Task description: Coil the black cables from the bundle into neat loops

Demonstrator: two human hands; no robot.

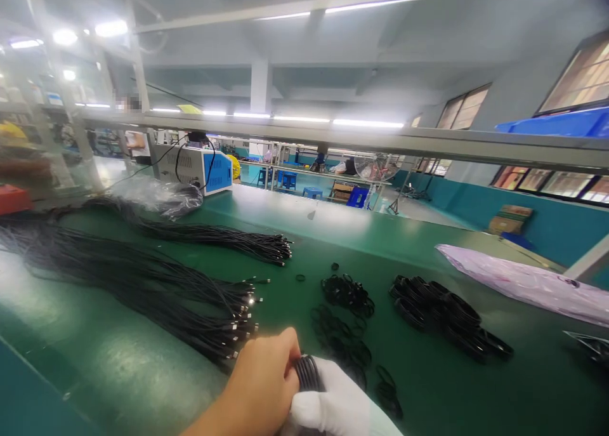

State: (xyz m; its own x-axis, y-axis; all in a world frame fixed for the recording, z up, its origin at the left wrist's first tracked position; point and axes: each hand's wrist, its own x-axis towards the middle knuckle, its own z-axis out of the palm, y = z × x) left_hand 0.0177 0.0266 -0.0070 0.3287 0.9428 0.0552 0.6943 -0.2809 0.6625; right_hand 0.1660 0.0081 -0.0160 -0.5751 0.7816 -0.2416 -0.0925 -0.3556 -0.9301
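Note:
At the bottom centre my left hand (266,376), bare, has its fingers closed against one side of a coiled black cable (308,374). My right hand (340,398), in a white glove, is wrapped round the other side of the same coil. Long black cables (143,284) with metal plugs lie in two bundles to the left. Just beyond my hands are a pile of small black bands (347,293) and more loose black loops (340,334). A heap of coiled black cables (440,312) rests to the right.
A grey and blue machine (195,169) stands at the back left beside clear plastic bags (157,195). A pinkish plastic bag (518,284) lies at the right. A shelf rail (304,131) spans above the green table (323,226). A person (137,144) is in the left background.

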